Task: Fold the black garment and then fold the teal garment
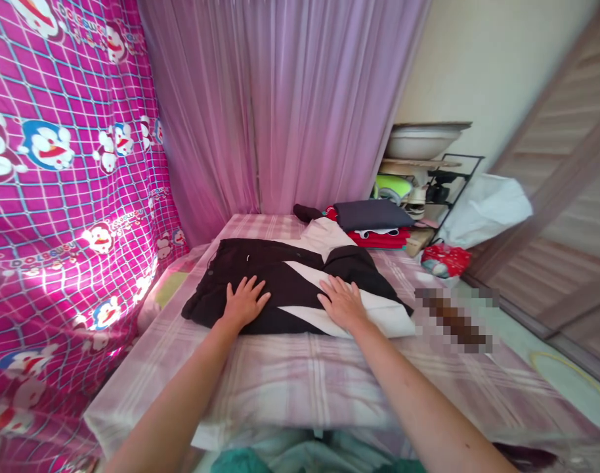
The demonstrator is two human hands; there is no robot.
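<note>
A black and white jacket [280,279] lies partly folded on the table, its white panels toward the right and a pale part sticking out at the back. My left hand [243,303] rests flat on the black part, fingers spread. On the white panel to the right, my right hand [343,303] also presses flat with its fingers apart. Neither hand grips the cloth. The fabric's underside is hidden.
A checked cloth [290,374] covers the table. Folded clothes [373,215] are stacked at the back right, before a rack holding a basin [423,141]. A pink printed curtain [83,164] hangs at the left, a purple curtain [280,112] behind. A blurred-out patch [455,322] lies right.
</note>
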